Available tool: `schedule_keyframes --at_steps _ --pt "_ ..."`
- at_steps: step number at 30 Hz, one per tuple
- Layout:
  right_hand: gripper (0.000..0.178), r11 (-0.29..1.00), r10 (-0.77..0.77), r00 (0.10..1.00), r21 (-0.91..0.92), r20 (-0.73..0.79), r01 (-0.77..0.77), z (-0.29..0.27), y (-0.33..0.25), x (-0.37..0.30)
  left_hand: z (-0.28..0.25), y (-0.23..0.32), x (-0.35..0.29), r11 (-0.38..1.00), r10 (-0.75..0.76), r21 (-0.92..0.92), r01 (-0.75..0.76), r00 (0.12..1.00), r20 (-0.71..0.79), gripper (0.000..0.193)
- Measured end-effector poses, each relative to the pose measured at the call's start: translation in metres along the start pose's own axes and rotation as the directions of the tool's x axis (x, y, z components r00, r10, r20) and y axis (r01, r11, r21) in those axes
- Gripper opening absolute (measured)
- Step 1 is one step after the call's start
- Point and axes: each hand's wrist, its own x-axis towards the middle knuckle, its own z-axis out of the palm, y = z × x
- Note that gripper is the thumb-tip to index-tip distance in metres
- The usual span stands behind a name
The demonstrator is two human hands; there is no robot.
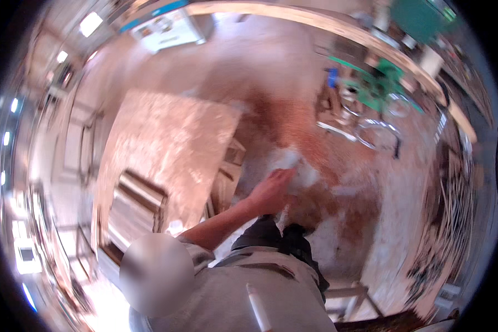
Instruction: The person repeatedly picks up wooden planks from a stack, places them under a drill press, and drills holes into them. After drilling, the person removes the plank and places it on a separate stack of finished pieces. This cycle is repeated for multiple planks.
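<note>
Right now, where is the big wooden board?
In the head view, the board lies left of centre on a workbench, just left of the outstretched hand and above the stack of planks.

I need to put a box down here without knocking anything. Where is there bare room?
The large board top is bare toward its far end; its near end holds stacked wooden strips. The floor beyond the board is open too. By the outstretched hand the floor is littered, and around the green frame and wire hoops it is crowded.
</note>
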Motion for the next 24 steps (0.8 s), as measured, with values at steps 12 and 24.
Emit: schedule_keyframes --at_steps 12,24 --pt "0.057 0.577 -0.602 0.633 -0.283 0.486 0.766 0.062 -0.274 -0.01 -0.217 -0.096 -0.191 0.611 -0.68 -0.173 0.772 0.4 -0.615 0.024" --pt "0.063 0.816 -0.567 0.374 0.435 0.734 0.381 0.093 -0.372 -0.13 -0.18 -0.22 -0.367 0.052 -0.777 0.149 0.987 0.134 -0.616 0.066"
